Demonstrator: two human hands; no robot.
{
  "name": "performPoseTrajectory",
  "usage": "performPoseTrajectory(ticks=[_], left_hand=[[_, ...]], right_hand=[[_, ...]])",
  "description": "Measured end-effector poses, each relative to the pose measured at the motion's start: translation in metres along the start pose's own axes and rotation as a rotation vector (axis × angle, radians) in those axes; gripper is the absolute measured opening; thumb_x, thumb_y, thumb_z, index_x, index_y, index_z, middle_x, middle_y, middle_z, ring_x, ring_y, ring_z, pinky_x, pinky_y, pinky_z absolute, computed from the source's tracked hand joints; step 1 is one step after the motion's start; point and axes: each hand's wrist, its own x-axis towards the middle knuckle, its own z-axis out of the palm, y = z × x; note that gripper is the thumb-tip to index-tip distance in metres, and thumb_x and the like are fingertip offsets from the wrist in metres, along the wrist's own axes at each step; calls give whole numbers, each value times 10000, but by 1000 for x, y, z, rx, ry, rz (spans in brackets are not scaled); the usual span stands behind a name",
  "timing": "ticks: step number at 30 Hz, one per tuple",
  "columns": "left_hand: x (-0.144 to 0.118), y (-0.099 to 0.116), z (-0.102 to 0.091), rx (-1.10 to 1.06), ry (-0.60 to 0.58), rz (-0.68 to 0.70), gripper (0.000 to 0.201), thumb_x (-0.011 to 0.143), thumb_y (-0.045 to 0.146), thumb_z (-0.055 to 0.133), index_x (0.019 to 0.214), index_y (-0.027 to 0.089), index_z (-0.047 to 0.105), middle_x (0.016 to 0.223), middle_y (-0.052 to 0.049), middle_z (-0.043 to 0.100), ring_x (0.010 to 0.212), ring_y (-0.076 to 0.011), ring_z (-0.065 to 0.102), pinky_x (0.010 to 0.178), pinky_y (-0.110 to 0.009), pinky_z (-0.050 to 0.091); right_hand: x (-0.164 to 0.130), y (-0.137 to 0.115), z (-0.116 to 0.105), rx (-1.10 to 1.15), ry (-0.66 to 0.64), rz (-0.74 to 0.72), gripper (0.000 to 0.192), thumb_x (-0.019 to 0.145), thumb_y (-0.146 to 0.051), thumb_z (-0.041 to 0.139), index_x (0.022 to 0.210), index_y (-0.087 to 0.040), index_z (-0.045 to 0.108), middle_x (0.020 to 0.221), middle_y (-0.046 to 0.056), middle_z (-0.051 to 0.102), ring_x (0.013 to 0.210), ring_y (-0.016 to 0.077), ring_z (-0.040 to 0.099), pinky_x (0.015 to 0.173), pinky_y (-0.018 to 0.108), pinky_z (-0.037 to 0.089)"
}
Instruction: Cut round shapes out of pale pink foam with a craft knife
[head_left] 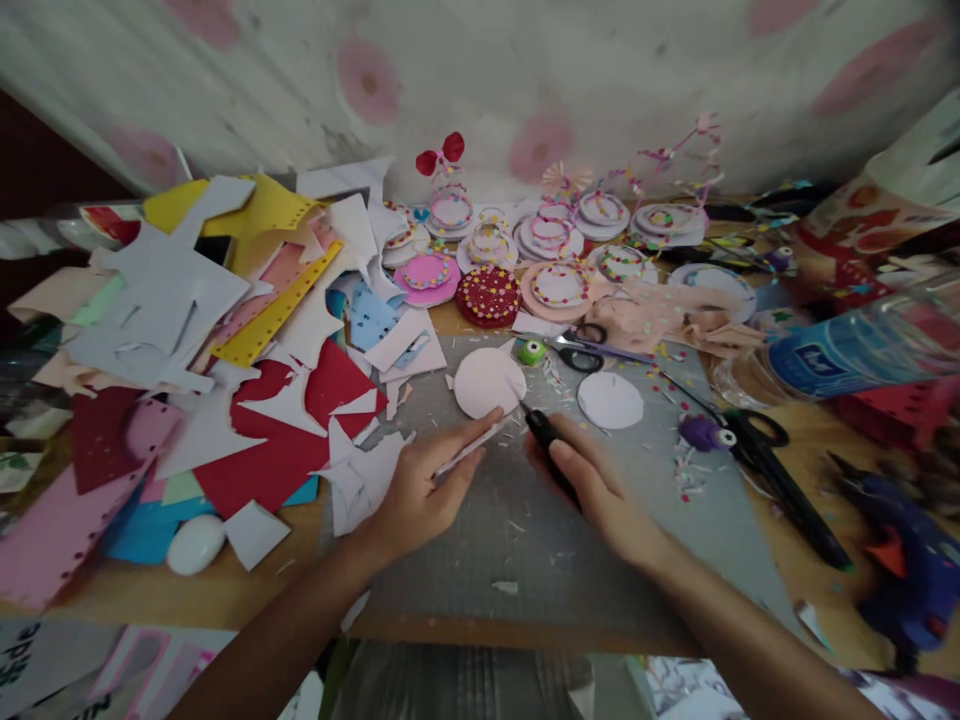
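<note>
My left hand (431,490) is closed, pinching a thin white paper piece (469,448) seen nearly edge-on. Fingers of my right hand (592,480) wrap round a black-handled tool (544,432) with a thin pointed metal tip. That tip points up and left, in front of a pale pink paper disc (487,382) on the grey cutting mat (517,580); whether they touch I cannot tell. To the right of the tool lies a white paper disc (610,400). Behind it are scissors (581,350) and a green punch (532,350).
Paper scraps (157,290) pile up on the left, with a white oval object (196,545) in front. Decorated paper hats (487,295) line the back. On the right are a purple punch (705,433), black-handled scissors (787,490), a glue gun (900,560) and a plastic bottle (840,350).
</note>
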Motion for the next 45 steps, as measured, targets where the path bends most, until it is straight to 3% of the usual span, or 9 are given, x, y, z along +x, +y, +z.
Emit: performPoseTrajectory(ticks=[5, 12, 18, 23, 29, 32, 35, 37, 45], left_hand=[[-2, -4, 8, 57, -75, 3, 420, 908, 144, 499, 1314, 185, 594, 1283, -93, 653, 1166, -237, 630, 991, -337, 503], [-3, -11, 3, 263, 121, 154, 524, 926, 84, 424, 1434, 210, 451, 1388, -85, 567, 1218, -201, 595, 1017, -306, 489], [-1, -11, -3, 494, 172, 354, 645, 905, 36, 432, 1503, 252, 321, 1425, -77, 532, 1204, -218, 607, 1022, -309, 501], [-11, 3, -17, 660, 142, 462, 697, 871, -21, 403, 1521, 191, 265, 1414, -118, 540, 1262, -217, 560, 1047, -327, 490], [-62, 24, -27, 682, 87, 457, 670, 871, -8, 344, 1517, 147, 260, 1445, -111, 505, 1323, -214, 495, 1083, -337, 465], [-81, 23, -20, 639, 184, 406, 645, 891, 10, 377, 1505, 197, 305, 1425, -80, 532, 1282, -203, 539, 1064, -319, 485], [-92, 22, -11, 589, 204, 352, 657, 897, 17, 398, 1508, 237, 300, 1426, -67, 531, 1258, -208, 563, 1055, -331, 496], [-98, 24, -7, 545, 195, 349, 676, 890, -1, 388, 1516, 230, 282, 1425, -79, 531, 1260, -216, 562, 1059, -345, 494], [-112, 19, -2, 475, 163, 391, 702, 872, -44, 391, 1520, 198, 271, 1437, -105, 515, 1299, -226, 523, 1080, -363, 473]], right_hand=[[-5, 0, -2, -419, -95, -229, 243, 978, -411, 406, 966, -205, 533, 724, 2, 574, 617, 145, 521, 563, 256, 363], [-2, -4, -15, -846, 25, -509, 301, 948, -400, 456, 1028, -146, 597, 801, 79, 678, 670, 188, 629, 586, 278, 400], [-5, -6, -17, -854, 29, -488, 332, 943, -420, 451, 1035, -155, 628, 804, 91, 708, 691, 203, 656, 591, 283, 414], [-11, -7, -13, -870, 59, -487, 369, 948, -462, 438, 1015, -156, 635, 803, 96, 722, 668, 207, 670, 584, 277, 424], [-34, -1, -18, -859, 407, -194, 401, 949, -498, 384, 963, -185, 633, 581, 47, 647, 458, 202, 587, 445, 268, 342], [-59, -11, -9, -716, 248, -250, 328, 951, -453, 413, 1007, -194, 605, 583, 21, 623, 434, 177, 557, 440, 266, 358], [-81, -25, 10, -685, -14, -338, 257, 940, -397, 466, 1036, -195, 593, 656, 33, 654, 498, 174, 590, 475, 267, 373], [-91, -33, 21, -698, -109, -369, 232, 940, -376, 475, 1027, -197, 594, 697, 45, 669, 558, 182, 621, 513, 269, 388], [-106, -34, 32, -797, -85, -391, 263, 950, -395, 465, 1011, -179, 601, 734, 65, 697, 589, 183, 652, 536, 263, 410]])
